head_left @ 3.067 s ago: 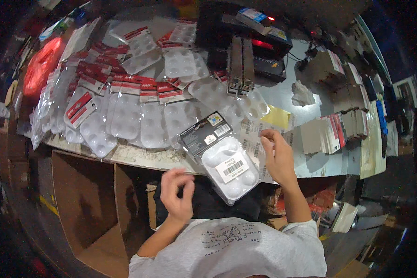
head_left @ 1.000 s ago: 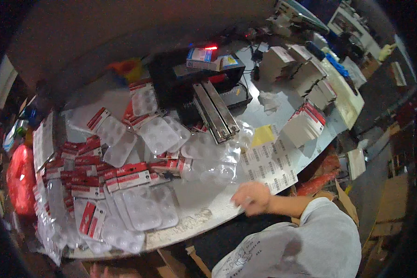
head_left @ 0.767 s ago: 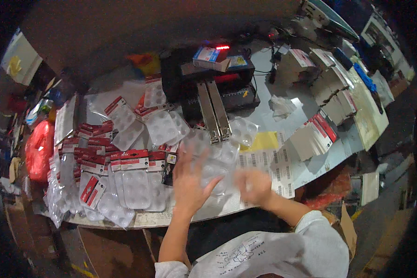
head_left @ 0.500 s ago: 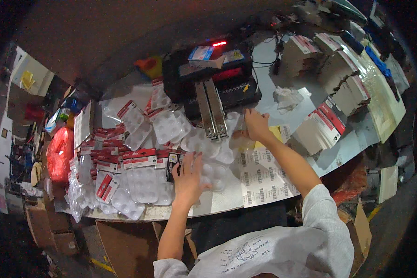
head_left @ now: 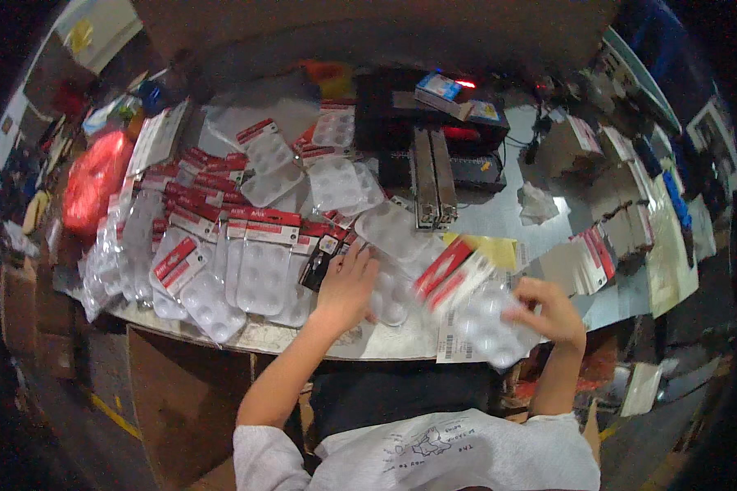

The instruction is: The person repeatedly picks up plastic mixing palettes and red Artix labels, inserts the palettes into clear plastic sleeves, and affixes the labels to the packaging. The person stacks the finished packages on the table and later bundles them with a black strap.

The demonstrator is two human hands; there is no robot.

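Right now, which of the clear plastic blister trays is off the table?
The clear blister tray with the red header card, gripped by the right hand at the table's near edge; the other trays lie flat on the table.

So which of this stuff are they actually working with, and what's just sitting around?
In use:
left hand pressing a clear blister tray
right hand holding a red-carded blister pack

Lying about:
pile of packs
black machine
card stacks
red bag

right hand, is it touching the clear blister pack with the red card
Touching. The head view shows the right hand with fingers curled over the edge of the clear blister pack, lifting it at the table's front edge.
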